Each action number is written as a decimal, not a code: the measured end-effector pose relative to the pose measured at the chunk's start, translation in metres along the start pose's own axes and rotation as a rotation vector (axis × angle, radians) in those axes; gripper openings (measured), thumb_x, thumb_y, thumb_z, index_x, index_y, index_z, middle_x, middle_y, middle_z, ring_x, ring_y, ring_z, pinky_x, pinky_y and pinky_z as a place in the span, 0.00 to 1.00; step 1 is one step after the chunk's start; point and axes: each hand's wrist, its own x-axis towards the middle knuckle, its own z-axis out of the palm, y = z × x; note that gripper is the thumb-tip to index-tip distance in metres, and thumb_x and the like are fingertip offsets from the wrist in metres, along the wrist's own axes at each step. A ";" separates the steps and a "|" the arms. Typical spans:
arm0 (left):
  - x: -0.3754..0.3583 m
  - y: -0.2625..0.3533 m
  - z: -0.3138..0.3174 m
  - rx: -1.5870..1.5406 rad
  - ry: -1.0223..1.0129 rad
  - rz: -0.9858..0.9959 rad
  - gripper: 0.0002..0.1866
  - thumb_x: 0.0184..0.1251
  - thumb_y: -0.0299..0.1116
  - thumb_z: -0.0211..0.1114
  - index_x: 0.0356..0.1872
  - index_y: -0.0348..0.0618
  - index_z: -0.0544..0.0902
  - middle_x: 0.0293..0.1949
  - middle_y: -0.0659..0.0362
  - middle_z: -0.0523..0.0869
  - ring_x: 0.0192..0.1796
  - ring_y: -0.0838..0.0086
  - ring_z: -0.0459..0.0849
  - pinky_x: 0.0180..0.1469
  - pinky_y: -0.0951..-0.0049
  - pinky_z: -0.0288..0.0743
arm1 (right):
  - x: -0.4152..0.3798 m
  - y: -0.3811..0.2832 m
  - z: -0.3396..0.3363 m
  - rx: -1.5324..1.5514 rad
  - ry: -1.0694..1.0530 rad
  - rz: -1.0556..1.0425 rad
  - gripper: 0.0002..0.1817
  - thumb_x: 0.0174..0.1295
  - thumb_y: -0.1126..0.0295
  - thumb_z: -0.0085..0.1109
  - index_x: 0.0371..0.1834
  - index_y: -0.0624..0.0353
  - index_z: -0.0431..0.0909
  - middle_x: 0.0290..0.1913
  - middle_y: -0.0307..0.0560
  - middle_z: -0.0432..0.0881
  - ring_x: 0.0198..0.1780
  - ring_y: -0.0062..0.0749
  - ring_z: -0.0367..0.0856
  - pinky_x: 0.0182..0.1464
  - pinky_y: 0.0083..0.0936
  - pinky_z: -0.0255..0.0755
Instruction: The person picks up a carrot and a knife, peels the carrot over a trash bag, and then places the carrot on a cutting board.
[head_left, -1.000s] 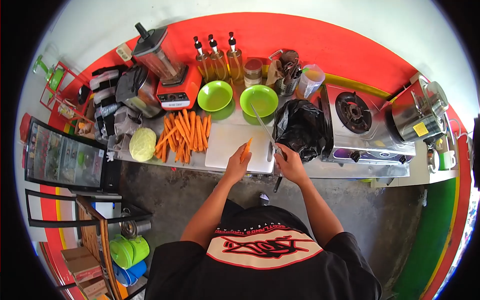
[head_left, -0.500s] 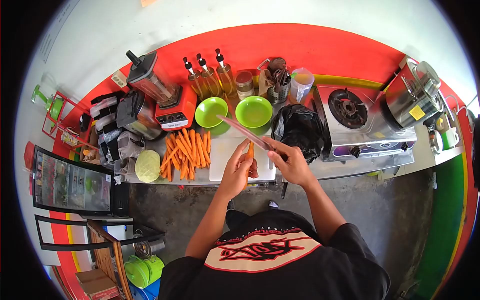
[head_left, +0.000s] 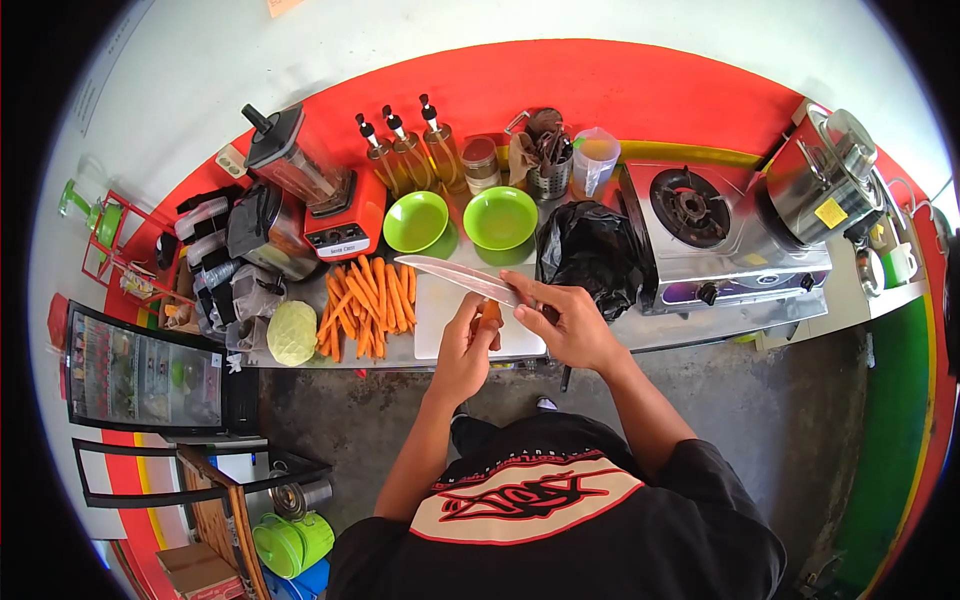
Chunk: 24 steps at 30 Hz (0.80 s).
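Note:
My left hand [head_left: 466, 346] is closed around a carrot [head_left: 490, 314], held upright over the white cutting board [head_left: 430, 325]. In my right hand [head_left: 570, 325] is a long knife [head_left: 455, 274], gripped near its handle, with the blade pointing left and crossing the top end of the carrot. The handle is mostly hidden by my fingers. A heap of carrots [head_left: 367, 300] lies left of the board, and a pale green cabbage [head_left: 292, 333] sits beside the heap. Just behind the board stand two green bowls, a left one [head_left: 416, 222] and a right one [head_left: 500, 219].
Right of the board is a black plastic bag [head_left: 592, 258], then a gas stove [head_left: 690, 250] with a large steel pot [head_left: 820, 190]. A red blender [head_left: 345, 215], oil bottles [head_left: 412, 155], a jar [head_left: 481, 165], a utensil holder [head_left: 548, 178] and a plastic jug [head_left: 594, 165] line the back.
The knife has swung so its blade lies flatter and points further left, now across the carrot's top. Both hands have shifted slightly left, and the view has moved a little.

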 end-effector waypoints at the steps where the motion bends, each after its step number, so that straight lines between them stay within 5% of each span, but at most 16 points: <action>1: 0.000 0.001 0.001 0.000 -0.002 -0.001 0.14 0.82 0.22 0.53 0.64 0.38 0.74 0.39 0.60 0.80 0.33 0.79 0.77 0.39 0.75 0.74 | -0.001 -0.003 -0.002 0.000 0.002 0.002 0.27 0.75 0.62 0.64 0.76 0.53 0.79 0.42 0.55 0.90 0.30 0.43 0.84 0.38 0.34 0.78; 4: -0.001 0.005 0.003 0.034 0.019 0.021 0.15 0.82 0.22 0.54 0.64 0.37 0.75 0.38 0.60 0.80 0.33 0.79 0.77 0.39 0.75 0.74 | -0.002 -0.010 -0.005 -0.015 -0.020 0.031 0.27 0.74 0.60 0.64 0.75 0.53 0.79 0.41 0.53 0.90 0.30 0.44 0.85 0.38 0.35 0.78; 6: -0.001 0.005 0.004 0.050 0.023 0.020 0.15 0.82 0.22 0.54 0.65 0.36 0.76 0.36 0.60 0.80 0.33 0.79 0.77 0.38 0.74 0.74 | -0.003 -0.009 -0.004 -0.016 0.015 -0.034 0.27 0.74 0.66 0.65 0.75 0.61 0.79 0.35 0.53 0.85 0.25 0.30 0.74 0.34 0.29 0.74; 10: -0.002 0.005 0.006 0.035 0.023 0.025 0.15 0.81 0.22 0.54 0.64 0.36 0.77 0.35 0.61 0.80 0.33 0.79 0.76 0.38 0.75 0.73 | -0.006 -0.005 -0.001 -0.035 0.031 -0.035 0.28 0.74 0.59 0.66 0.75 0.52 0.79 0.41 0.52 0.91 0.28 0.43 0.85 0.36 0.35 0.78; 12: -0.002 0.003 0.005 0.064 0.021 0.045 0.15 0.81 0.22 0.54 0.64 0.36 0.77 0.36 0.61 0.81 0.33 0.80 0.75 0.37 0.76 0.72 | -0.006 -0.003 0.000 0.007 0.053 -0.096 0.26 0.75 0.67 0.65 0.73 0.63 0.79 0.38 0.56 0.87 0.24 0.27 0.73 0.33 0.27 0.73; 24: -0.004 0.010 0.004 0.100 0.016 0.066 0.13 0.77 0.19 0.55 0.58 0.35 0.80 0.40 0.60 0.84 0.37 0.80 0.75 0.42 0.76 0.71 | -0.011 0.008 -0.002 0.126 -0.004 -0.030 0.24 0.75 0.69 0.65 0.71 0.69 0.80 0.37 0.51 0.88 0.29 0.22 0.72 0.37 0.24 0.74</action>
